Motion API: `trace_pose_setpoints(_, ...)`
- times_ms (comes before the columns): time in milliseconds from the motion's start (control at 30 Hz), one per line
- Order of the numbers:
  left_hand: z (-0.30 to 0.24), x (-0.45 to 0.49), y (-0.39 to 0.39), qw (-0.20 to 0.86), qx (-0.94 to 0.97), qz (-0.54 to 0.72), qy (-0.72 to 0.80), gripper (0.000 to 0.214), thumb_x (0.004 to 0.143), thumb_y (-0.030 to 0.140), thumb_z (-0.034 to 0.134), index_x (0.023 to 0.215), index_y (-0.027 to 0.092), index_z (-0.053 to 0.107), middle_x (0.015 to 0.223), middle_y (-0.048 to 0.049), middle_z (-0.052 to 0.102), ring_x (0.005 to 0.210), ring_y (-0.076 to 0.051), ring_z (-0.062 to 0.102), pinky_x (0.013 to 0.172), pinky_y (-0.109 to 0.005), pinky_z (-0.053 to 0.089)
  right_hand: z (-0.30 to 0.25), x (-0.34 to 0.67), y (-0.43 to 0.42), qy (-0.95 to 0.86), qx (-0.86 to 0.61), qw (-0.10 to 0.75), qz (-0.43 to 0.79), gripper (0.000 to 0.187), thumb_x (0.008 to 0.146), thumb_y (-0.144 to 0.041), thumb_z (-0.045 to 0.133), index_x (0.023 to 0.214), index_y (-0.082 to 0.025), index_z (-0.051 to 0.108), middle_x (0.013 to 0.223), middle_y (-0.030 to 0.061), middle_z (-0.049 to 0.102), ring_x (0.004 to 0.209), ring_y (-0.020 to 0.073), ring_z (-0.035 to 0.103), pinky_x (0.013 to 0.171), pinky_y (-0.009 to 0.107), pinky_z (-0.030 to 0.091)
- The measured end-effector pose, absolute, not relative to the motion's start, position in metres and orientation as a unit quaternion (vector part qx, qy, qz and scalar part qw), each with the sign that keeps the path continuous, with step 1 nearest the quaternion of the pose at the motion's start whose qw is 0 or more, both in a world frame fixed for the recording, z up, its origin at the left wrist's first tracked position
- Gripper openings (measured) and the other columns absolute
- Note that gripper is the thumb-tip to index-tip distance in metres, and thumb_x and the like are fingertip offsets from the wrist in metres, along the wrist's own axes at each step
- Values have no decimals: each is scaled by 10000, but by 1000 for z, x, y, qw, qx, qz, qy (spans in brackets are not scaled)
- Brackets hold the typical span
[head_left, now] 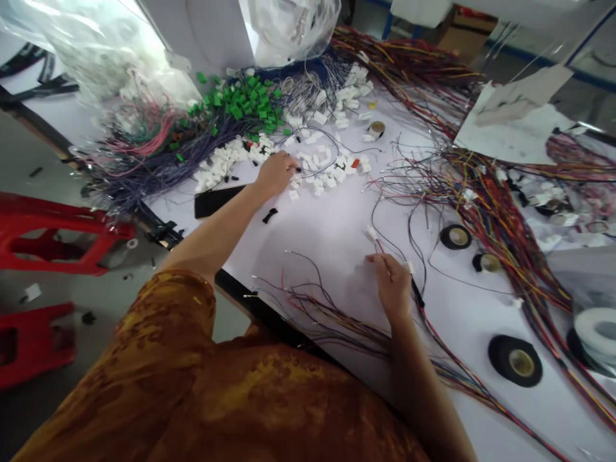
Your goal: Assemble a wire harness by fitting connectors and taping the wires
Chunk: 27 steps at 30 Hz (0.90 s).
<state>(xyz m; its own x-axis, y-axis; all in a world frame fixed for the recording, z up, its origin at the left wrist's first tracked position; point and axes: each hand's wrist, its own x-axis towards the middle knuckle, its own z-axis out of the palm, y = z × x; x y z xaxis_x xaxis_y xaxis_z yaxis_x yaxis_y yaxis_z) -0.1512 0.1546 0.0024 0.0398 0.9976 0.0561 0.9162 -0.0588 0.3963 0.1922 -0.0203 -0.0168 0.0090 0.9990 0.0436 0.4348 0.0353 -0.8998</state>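
My left hand (276, 174) reaches into a spread of white plastic connectors (320, 183). Its fingertips are pinched together beside a small dark piece, and what they grip is too small to make out. Nearer to me, my right hand (395, 287) is closed round a thin wire harness. A white connector (371, 233) on that harness sticks out beyond the fingers, and its black and red wires (436, 333) trail past the wrist toward the lower right. Loose wires with bare metal ends (317, 301) lie left of my right forearm.
Green connectors (245, 102) on purple wires are heaped at the back left. A black phone-like slab (216, 201) lies under my left forearm. Black tape rolls (516, 361) and long wire bundles (520, 256) occupy the right side. Red stools (52, 234) stand on the floor at left.
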Motion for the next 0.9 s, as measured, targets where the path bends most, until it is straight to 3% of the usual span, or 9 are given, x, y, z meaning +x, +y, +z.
trace_pose_setpoints(167,1,-148,187,121,752,44,646,265,800,169,631,1023,105,758,1171,-144,653,1012,-248,601,935,-366,432,-21,185,-32,-513,-609,405,449,254,916,-385,557,1038,-230,717,788,24,714,616,168,626,571,319,508)
trace_pose_setpoints(300,17,-144,187,122,766,8,631,361,929,277,500,1065,16,708,1165,-115,671,1085,-166,572,982,-281,378,-26,181,-27,-487,-596,415,486,189,877,-305,585,1037,-223,643,730,-23,677,499,103,498,500,252,410)
trace_pose_setpoints(367,25,-142,181,112,755,47,645,421,970,336,453,1082,-10,664,1128,-79,690,1051,-117,561,962,-240,377,-29,180,-24,-477,-588,422,499,91,855,-270,588,930,-219,600,682,-41,641,510,94,490,514,237,391)
trace_pose_setpoints(467,30,-128,156,125,694,207,678,346,936,339,546,1011,11,626,967,8,691,887,-59,561,839,-199,409,-30,179,-23,-473,-581,437,497,19,845,-232,575,833,-218,568,646,-53,575,567,92,500,568,236,396)
trace_pose_setpoints(567,22,-91,107,342,621,364,604,253,970,324,494,900,91,562,777,34,643,662,-15,541,676,-168,428,-29,179,-24,-473,-578,445,494,45,848,-218,568,803,-219,567,637,-57,517,563,87,443,560,244,358)
trace_pose_setpoints(667,3,-42,52,601,495,358,515,266,885,376,650,806,156,523,776,9,666,594,-46,586,589,-191,486,-26,179,-27,-475,-570,442,503,75,861,-248,576,792,-221,566,628,-57,480,554,89,404,543,256,319)
trace_pose_setpoints(800,-21,1,14,696,398,327,501,208,871,366,681,951,179,640,826,-13,695,684,-92,669,685,-247,581,-24,182,-32,-482,-561,441,509,87,862,-273,600,800,-215,580,634,-56,458,554,85,367,536,259,295)
trace_pose_setpoints(900,-30,6,11,728,331,335,499,168,861,304,703,954,165,690,881,-32,720,734,-100,696,775,-258,603,-25,185,-33,-487,-559,444,503,89,858,-288,620,815,-211,608,643,-52,460,569,86,369,545,259,299)
